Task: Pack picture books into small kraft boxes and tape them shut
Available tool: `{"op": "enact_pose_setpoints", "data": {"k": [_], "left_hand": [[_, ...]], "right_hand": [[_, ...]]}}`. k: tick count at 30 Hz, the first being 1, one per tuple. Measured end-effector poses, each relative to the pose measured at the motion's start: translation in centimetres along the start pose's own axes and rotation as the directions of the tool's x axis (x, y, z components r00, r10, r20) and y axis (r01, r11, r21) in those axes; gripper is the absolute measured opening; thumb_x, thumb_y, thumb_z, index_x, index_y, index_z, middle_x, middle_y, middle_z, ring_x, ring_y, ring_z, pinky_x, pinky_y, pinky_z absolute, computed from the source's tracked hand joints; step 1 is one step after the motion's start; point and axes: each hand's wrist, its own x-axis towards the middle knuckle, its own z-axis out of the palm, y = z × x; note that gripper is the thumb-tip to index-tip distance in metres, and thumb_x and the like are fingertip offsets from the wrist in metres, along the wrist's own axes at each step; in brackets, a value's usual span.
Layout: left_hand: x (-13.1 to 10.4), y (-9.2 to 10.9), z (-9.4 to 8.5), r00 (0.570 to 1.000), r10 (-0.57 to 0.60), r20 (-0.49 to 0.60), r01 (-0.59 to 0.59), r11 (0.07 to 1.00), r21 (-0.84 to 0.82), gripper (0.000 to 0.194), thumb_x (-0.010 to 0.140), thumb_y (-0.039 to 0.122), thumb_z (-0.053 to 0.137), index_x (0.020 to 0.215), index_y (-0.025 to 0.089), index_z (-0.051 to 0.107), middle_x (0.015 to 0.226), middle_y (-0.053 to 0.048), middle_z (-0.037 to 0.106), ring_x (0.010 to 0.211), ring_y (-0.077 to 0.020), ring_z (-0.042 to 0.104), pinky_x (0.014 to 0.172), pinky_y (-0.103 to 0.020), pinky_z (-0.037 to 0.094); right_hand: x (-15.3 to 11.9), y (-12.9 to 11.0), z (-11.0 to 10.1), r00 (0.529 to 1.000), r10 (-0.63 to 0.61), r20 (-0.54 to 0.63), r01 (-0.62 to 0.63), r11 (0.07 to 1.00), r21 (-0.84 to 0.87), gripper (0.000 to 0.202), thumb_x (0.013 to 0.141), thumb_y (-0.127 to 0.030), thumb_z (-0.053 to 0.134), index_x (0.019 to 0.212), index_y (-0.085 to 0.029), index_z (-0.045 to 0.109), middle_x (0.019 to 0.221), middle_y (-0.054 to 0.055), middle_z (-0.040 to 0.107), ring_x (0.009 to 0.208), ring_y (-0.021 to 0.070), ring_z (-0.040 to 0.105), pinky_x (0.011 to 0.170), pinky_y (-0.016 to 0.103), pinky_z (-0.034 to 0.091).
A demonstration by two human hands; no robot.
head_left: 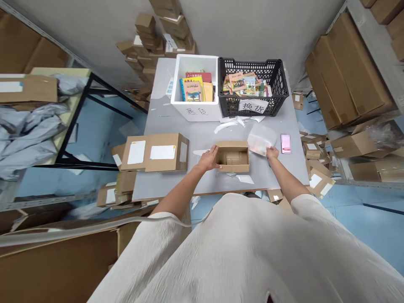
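An open cardboard box (232, 167) sits near the table's front edge, and its inside shows nothing but bare walls and bottom flaps. My left hand (208, 159) grips the box's left end. To the right, my right hand (272, 153) pinches the lower right corner of a translucent plastic bag (260, 136). Something reddish shows faintly through the bag's lower part, too blurred to name. A phone (285, 143) with a lit pinkish screen lies right of my right hand.
On the grey table (202, 126), a white foam box (195, 110) and a black plastic crate (277, 99) hold books at the back. Closed, labelled cartons (162, 164) stand at left. Paper scraps (225, 125) lie about. Shelving and more cartons flank both sides.
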Motion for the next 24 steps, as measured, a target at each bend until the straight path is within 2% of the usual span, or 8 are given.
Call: {"op": "enact_pose_setpoints", "data": {"k": [4, 10, 12, 14, 17, 20, 22, 24], "left_hand": [[-0.1, 0.1, -0.1, 1.0, -0.015, 0.005, 0.015, 1.0, 0.0, 0.142, 0.078, 0.061, 0.096, 0.187, 0.029, 0.01, 0.195, -0.02, 0.012, 0.165, -0.0503, 0.047, 0.131, -0.055, 0.043], [-0.1, 0.1, -0.1, 1.0, 0.016, -0.017, -0.017, 1.0, -0.025, 0.138, 0.078, 0.059, 0.096, 0.186, 0.026, 0.017, 0.194, -0.022, 0.017, 0.162, -0.051, 0.05, 0.129, -0.056, 0.045], [0.0, 0.1, 0.0, 0.999, 0.025, -0.029, -0.026, 0.999, -0.035, 0.137, 0.077, 0.062, 0.096, 0.185, 0.027, 0.019, 0.193, -0.022, 0.018, 0.162, -0.0518, 0.051, 0.128, -0.056, 0.046], [0.1, 0.2, 0.0, 0.999, 0.027, -0.037, -0.029, 0.999, -0.037, 0.137, 0.076, 0.064, 0.096, 0.184, 0.027, 0.021, 0.193, -0.022, 0.019, 0.163, -0.0523, 0.048, 0.129, -0.056, 0.045], [0.0, 0.4, 0.0, 0.999, 0.03, -0.045, -0.032, 0.998, -0.047, 0.137, 0.076, 0.065, 0.096, 0.184, 0.028, 0.021, 0.193, -0.021, 0.021, 0.165, -0.0526, 0.045, 0.129, -0.057, 0.044], [-0.4, 0.6, 0.0, 0.996, 0.052, -0.067, -0.057, 0.996, -0.067, 0.132, 0.077, 0.065, 0.095, 0.183, 0.028, 0.025, 0.193, -0.02, 0.021, 0.164, -0.052, 0.046, 0.13, -0.058, 0.044], [-0.8, 0.8, 0.1, 0.993, 0.078, -0.093, -0.085, 0.994, -0.075, 0.118, 0.079, 0.063, 0.095, 0.176, 0.027, 0.037, 0.192, -0.019, 0.022, 0.162, -0.0503, 0.049, 0.129, -0.058, 0.045], [-1.3, 0.9, 0.3, 0.989, 0.093, -0.119, -0.102, 0.992, -0.08, 0.093, 0.082, 0.06, 0.095, 0.16, 0.026, 0.055, 0.193, -0.017, 0.022, 0.158, -0.0483, 0.053, 0.126, -0.058, 0.048]], "right_hand": [[-0.9, 1.1, 0.7, 0.994, 0.102, 0.026, -0.101, 0.994, -0.047, 0.009, 0.076, -0.034, 0.069, 0.083, -0.028, 0.066, 0.068, -0.002, 0.065, 0.076, 0.0229, 0.069, 0.071, 0.03, 0.06], [-1.7, 1.0, -1.2, 0.981, 0.133, 0.141, -0.117, 0.986, -0.116, 0.017, 0.07, -0.028, 0.074, 0.087, -0.026, 0.07, 0.081, 0.004, 0.073, 0.087, 0.0296, 0.076, 0.082, 0.04, 0.066], [-2.4, 0.3, -1.8, 0.982, 0.111, 0.155, -0.087, 0.985, -0.152, 0.022, 0.072, -0.027, 0.074, 0.094, -0.024, 0.072, 0.096, 0.01, 0.078, 0.099, 0.0319, 0.079, 0.093, 0.044, 0.066], [-3.5, -0.7, -2.0, 0.976, 0.022, 0.216, 0.025, 0.977, -0.212, 0.025, 0.08, -0.028, 0.07, 0.104, -0.022, 0.074, 0.113, 0.013, 0.081, 0.111, 0.031, 0.079, 0.103, 0.044, 0.064], [-5.7, -2.7, -1.7, 0.882, -0.153, 0.445, 0.299, 0.912, -0.28, 0.022, 0.093, -0.029, 0.065, 0.112, -0.023, 0.075, 0.119, 0.01, 0.083, 0.112, 0.0276, 0.078, 0.104, 0.04, 0.062], [-7.8, -4.5, -1.2, 0.721, -0.267, 0.639, 0.549, 0.784, -0.291, 0.023, 0.101, -0.032, 0.066, 0.121, -0.024, 0.075, 0.12, 0.009, 0.083, 0.107, 0.0269, 0.078, 0.097, 0.038, 0.061], [-8.8, -5.2, -0.9, 0.629, -0.29, 0.721, 0.678, 0.659, -0.327, 0.025, 0.101, -0.034, 0.072, 0.123, -0.023, 0.077, 0.127, 0.012, 0.08, 0.106, 0.0276, 0.077, 0.095, 0.037, 0.06], [-9.4, -5.5, -0.8, 0.58, -0.272, 0.768, 0.754, 0.537, -0.378, 0.025, 0.098, -0.036, 0.081, 0.119, -0.023, 0.081, 0.134, 0.014, 0.077, 0.106, 0.0284, 0.077, 0.093, 0.036, 0.059]]}}
